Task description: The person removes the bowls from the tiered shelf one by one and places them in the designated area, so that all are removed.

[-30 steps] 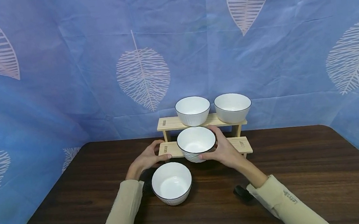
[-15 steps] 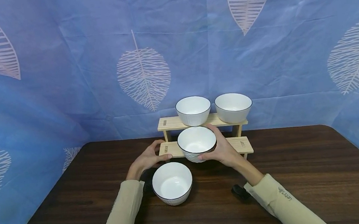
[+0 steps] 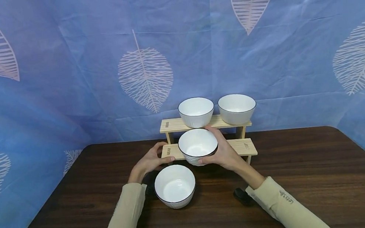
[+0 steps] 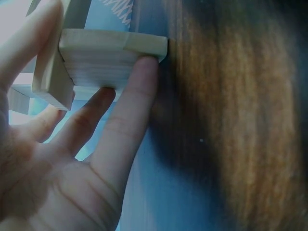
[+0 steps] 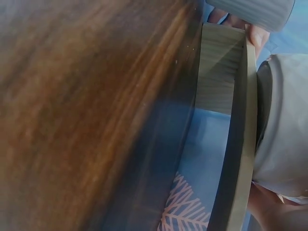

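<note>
My right hand (image 3: 223, 152) grips a white bowl (image 3: 197, 144) with a dark rim, thumb at its front and fingers behind its right side. The bowl is at the lower step of a two-step wooden rack (image 3: 242, 146); in the right wrist view the bowl's base (image 5: 262, 106) lies against or very near the plank. At that step's left end, my left hand (image 3: 149, 161) holds the rack. In the left wrist view its thumb reaches over the board and its fingers (image 4: 144, 82) touch the leg below. A second white bowl (image 3: 174, 185) stands on the table before the rack.
Two more white bowls, a left one (image 3: 196, 112) and a right one (image 3: 237, 109), sit side by side on the upper step. The dark wooden table (image 3: 309, 175) ends at a blue leaf-print cloth (image 3: 99, 82) hanging behind the rack.
My right hand and the bowl in it have shifted slightly left along the lower step. My left hand and the other bowls stay in place.
</note>
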`<action>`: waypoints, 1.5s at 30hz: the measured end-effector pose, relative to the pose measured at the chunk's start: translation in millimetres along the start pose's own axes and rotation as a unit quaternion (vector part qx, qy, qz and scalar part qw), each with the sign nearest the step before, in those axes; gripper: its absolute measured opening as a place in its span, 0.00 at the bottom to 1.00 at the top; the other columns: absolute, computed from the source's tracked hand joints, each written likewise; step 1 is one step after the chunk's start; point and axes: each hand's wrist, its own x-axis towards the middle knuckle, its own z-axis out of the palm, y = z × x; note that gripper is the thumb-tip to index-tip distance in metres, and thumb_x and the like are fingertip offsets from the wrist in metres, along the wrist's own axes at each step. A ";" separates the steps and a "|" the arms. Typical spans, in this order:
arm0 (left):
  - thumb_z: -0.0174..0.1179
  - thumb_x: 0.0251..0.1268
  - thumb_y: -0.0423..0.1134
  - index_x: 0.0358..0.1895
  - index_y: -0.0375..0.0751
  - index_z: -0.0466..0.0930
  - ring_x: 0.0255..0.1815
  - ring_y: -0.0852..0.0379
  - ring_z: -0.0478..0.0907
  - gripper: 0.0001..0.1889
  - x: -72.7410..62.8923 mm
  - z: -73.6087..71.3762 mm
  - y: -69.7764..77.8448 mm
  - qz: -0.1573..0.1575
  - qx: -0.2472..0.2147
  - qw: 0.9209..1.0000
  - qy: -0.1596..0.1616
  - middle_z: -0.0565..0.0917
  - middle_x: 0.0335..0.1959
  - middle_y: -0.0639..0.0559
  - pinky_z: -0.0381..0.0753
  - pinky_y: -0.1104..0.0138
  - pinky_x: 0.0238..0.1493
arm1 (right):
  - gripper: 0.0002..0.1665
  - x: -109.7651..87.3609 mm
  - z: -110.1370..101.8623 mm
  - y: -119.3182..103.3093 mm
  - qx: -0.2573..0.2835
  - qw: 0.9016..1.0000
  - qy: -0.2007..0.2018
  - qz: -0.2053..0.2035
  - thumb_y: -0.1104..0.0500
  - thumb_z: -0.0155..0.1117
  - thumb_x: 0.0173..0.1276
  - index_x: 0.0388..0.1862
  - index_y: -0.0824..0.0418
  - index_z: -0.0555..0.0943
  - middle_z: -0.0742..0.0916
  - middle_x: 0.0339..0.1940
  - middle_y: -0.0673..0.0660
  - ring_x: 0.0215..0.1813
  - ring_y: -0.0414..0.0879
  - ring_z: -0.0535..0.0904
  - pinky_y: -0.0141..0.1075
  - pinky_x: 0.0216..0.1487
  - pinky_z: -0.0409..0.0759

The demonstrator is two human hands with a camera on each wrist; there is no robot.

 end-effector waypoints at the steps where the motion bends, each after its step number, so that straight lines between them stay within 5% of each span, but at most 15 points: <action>1: 0.68 0.67 0.36 0.76 0.35 0.57 0.55 0.40 0.80 0.38 0.0 -0.2 0.0 0.000 0.000 1.000 0.001 0.73 0.65 0.32 0.81 0.43 0.51 | 0.63 0.2 0.0 -0.5 -0.010 1.000 0.000 0.003 0.71 0.81 0.48 0.79 0.68 0.54 0.65 0.73 0.70 0.68 0.66 0.67 0.58 0.68 0.65; 11: 0.68 0.67 0.37 0.77 0.35 0.56 0.57 0.39 0.79 0.40 0.2 0.6 -0.8 0.001 0.001 1.000 -0.001 0.72 0.66 0.32 0.81 0.43 0.52 | 0.61 -6.3 -3.3 -2.0 -0.100 0.995 0.019 0.006 0.61 0.84 0.46 0.78 0.67 0.62 0.68 0.72 0.69 0.66 0.65 0.70 0.59 0.65 0.69; 19: 0.67 0.68 0.34 0.76 0.32 0.54 0.54 0.39 0.80 0.39 2.8 -1.3 -3.9 0.023 -0.018 0.999 -0.018 0.72 0.64 0.29 0.83 0.47 0.50 | 0.60 -12.1 -9.4 -5.7 -0.117 0.993 0.028 -0.004 0.60 0.84 0.47 0.77 0.66 0.64 0.70 0.71 0.68 0.65 0.65 0.71 0.60 0.63 0.71; 33: 0.67 0.68 0.36 0.77 0.32 0.54 0.57 0.36 0.79 0.40 0.6 -1.7 -1.5 0.020 -0.005 1.000 -0.015 0.69 0.68 0.27 0.82 0.45 0.51 | 0.60 -23.9 -25.1 -12.4 -0.129 0.991 0.030 0.011 0.60 0.82 0.48 0.77 0.69 0.62 0.69 0.71 0.69 0.66 0.65 0.70 0.60 0.63 0.70; 45: 0.67 0.68 0.36 0.76 0.33 0.55 0.56 0.38 0.79 0.40 1.7 -1.6 -2.4 0.016 -0.013 1.000 -0.019 0.70 0.67 0.29 0.82 0.46 0.52 | 0.58 -35.1 -29.6 -11.7 -0.136 0.990 0.031 -0.016 0.60 0.82 0.47 0.76 0.70 0.63 0.69 0.72 0.68 0.67 0.66 0.69 0.62 0.61 0.71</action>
